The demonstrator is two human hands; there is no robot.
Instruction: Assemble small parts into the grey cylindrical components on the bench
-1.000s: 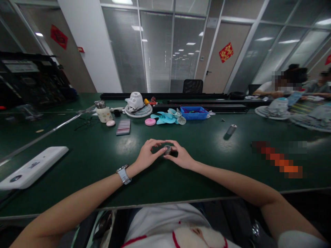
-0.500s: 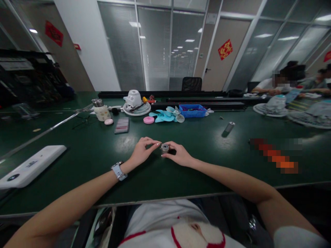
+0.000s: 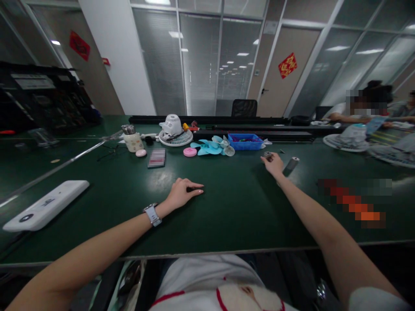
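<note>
My right hand (image 3: 274,165) reaches to the far right part of the table. Its fingers are closed around a small round metal motor-like part (image 3: 267,154), partly covered by the fingertips. Just to the right of that hand stands a grey metal cylinder (image 3: 292,165), upright and apart from the fingers. My left hand (image 3: 183,191), with a watch (image 3: 152,215) at the wrist, rests near the middle of the green table (image 3: 227,216). Its thumb and forefinger are apart, with nothing between them.
Along the back lie a white fan body and grille (image 3: 175,137), blue fan blades (image 3: 209,147), a pink disc (image 3: 189,151) and a blue tray (image 3: 245,142). A patterned bottle (image 3: 133,142) and white device (image 3: 47,206) stand left. People sit at far right.
My right hand has moved away from my left, forward and to the right, carrying the small metal part. My left hand stays near its place, its fingers now free of the part.
</note>
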